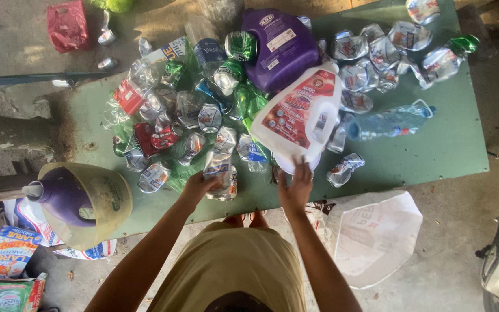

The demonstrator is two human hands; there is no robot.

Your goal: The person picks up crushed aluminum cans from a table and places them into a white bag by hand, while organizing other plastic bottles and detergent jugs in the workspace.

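Okay, I've got my right hand (297, 186) gripping the base of the white jug (300, 114) on the green board (446, 144) and my left hand (198, 186) closed on a crushed can (222, 176), so I'd lift slowly.

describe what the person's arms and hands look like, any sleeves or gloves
Both arms are bare from the shoulder down, with no sleeves reaching them. The left hand and right hand wear no gloves, rings or watch that can be seen. The top is pale yellow and looks sleeveless.
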